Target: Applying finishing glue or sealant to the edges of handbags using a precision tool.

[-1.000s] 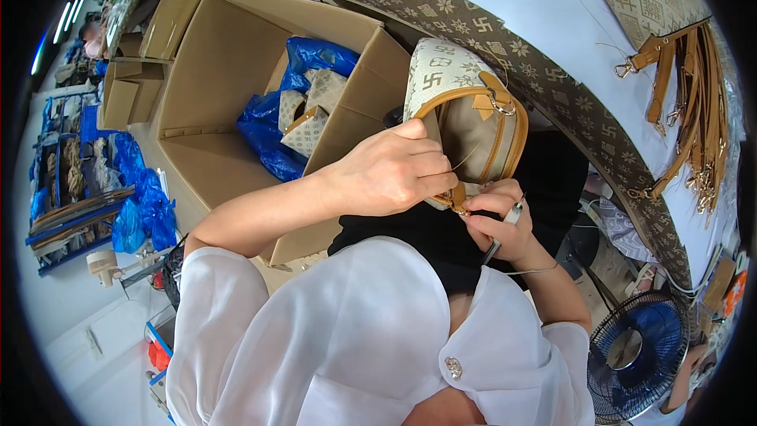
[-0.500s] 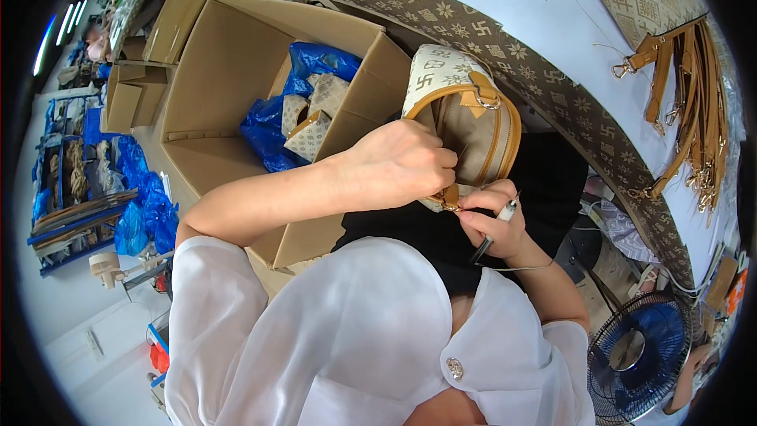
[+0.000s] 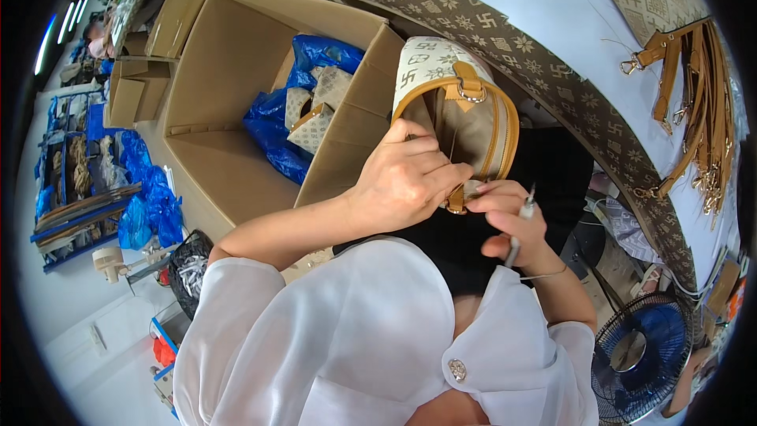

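Note:
A cream handbag with a brown pattern and tan trim rests on my lap, its mouth facing me and the beige lining showing. My left hand grips the bag's near left rim, thumb and finger reaching to the lower edge by a tan tab. Close by, my right hand has its fingertips near that tab; whether they touch it is hard to tell. A slim, pale pen-like tool with a thin dark tip lies held across its fingers. A tan tab with a metal ring sits on the far rim.
Left of the bag stands an open cardboard box holding blue plastic and patterned bag pieces. Beyond the bag curves a white table with patterned cloth at its edge and tan straps. At lower right is a fan.
My left hand has shifted left and turned, showing its fingers on the rim. My right hand has moved slightly right with the tool, fingers looser. The bag has tipped slightly left.

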